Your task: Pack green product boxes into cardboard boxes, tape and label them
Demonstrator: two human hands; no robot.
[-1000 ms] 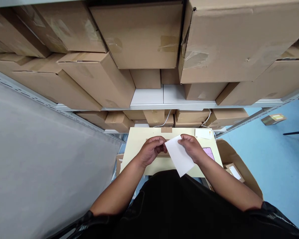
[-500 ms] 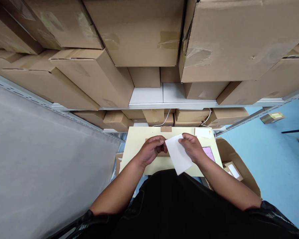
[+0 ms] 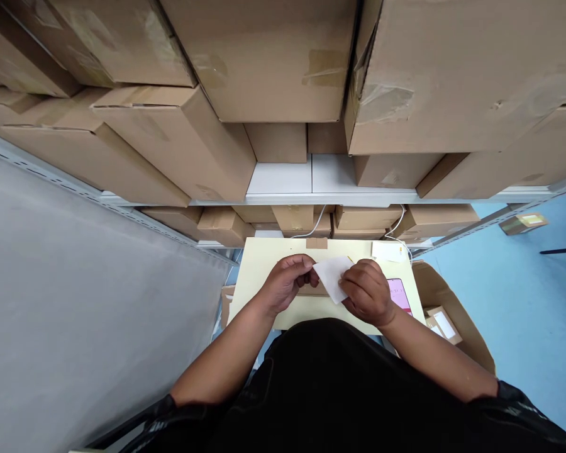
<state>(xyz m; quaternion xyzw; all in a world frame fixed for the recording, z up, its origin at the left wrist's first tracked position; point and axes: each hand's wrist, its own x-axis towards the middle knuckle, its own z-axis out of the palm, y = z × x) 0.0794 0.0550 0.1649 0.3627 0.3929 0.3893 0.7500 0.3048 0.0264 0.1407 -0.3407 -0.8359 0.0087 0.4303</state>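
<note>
A small white piece of paper (image 3: 330, 277) is held between my two hands above the pale yellow table (image 3: 259, 251). My left hand (image 3: 287, 284) pinches its upper left corner between thumb and fingers. On the right side, my right hand (image 3: 368, 292) is closed on the paper, its knuckles turned up and hiding that edge. A thin yellow sliver shows at the paper's upper right edge. Under the hands lies a flat brown cardboard piece or box (image 3: 311, 290), mostly covered by them.
A phone with a pink screen (image 3: 399, 296) lies right of my right hand. Behind it is a white box (image 3: 387, 251) beside a white cable (image 3: 402, 217). Shelves with cardboard boxes (image 3: 264, 63) rise ahead. A large open carton (image 3: 476, 333) stands at the right.
My right hand has turned over and curled its fingers around the paper's right side. Less of the paper shows, and its lower end has come up. My left hand keeps its pinch.
</note>
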